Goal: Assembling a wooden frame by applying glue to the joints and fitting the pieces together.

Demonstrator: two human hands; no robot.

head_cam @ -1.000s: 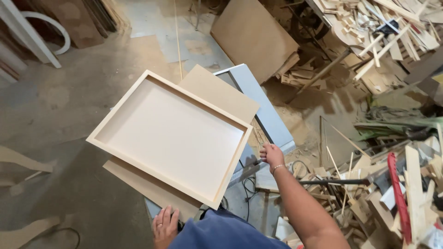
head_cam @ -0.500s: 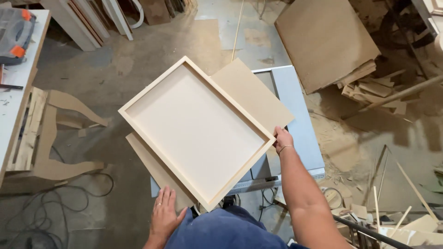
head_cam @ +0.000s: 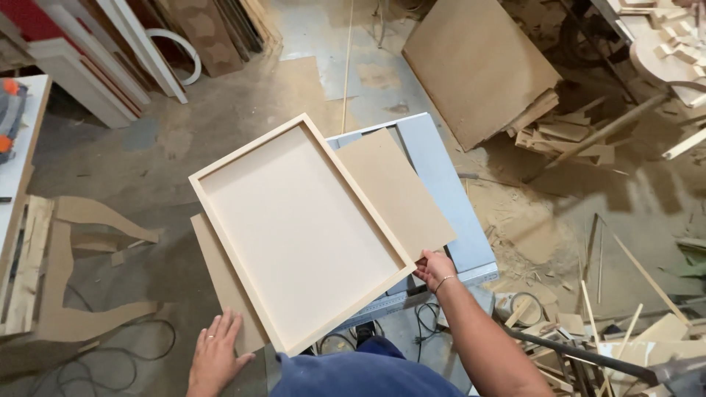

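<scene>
A shallow rectangular wooden tray frame [head_cam: 298,231] with a pale panel bottom lies tilted on a grey saw table [head_cam: 441,184]. Under it sits a thin brown fibreboard sheet [head_cam: 393,191] that sticks out at the right and at the lower left. My right hand [head_cam: 435,268] grips the frame's near right corner together with the brown sheet's edge. My left hand [head_cam: 215,356] lies flat with fingers spread on the brown sheet's lower left corner, beside the frame's near edge.
A large brown board [head_cam: 478,62] leans on the floor behind the table. Offcuts and sticks [head_cam: 581,140] pile up at the right. Curved fibreboard cutouts [head_cam: 95,228] and black cables [head_cam: 110,360] lie on the floor at left, by a white bench [head_cam: 18,158].
The view has swung left and settled. The frame and brown sheet have shifted slightly over the saw table, with my right hand still at the corner and my left hand flatter on the sheet.
</scene>
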